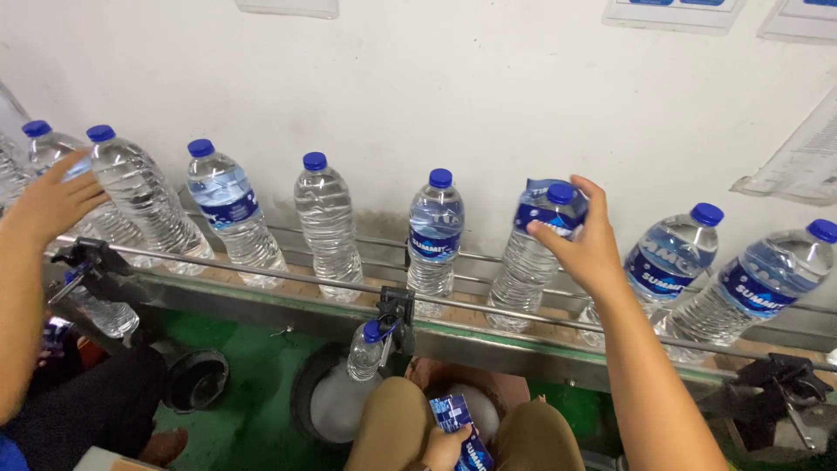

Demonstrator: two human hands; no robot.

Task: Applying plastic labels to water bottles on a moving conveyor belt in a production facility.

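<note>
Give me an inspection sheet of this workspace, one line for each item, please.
Surface: conveyor with steel guide rails, carrying a row of capped bottles.
Job's things: blue label sleeve over the neck of one water bottle; stack of label sleeves.
Clutter: small bottle below the rail; dark bucket on the green floor.
Grippers: right hand grips the sleeve; left hand holds the stack; co-worker's hand touches a bottle.
Cables: nothing seen.
Surroundings: white wall with posted sheets.

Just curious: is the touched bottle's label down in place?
No. The label sits high by the cap of the bottle, under the right hand.
</note>
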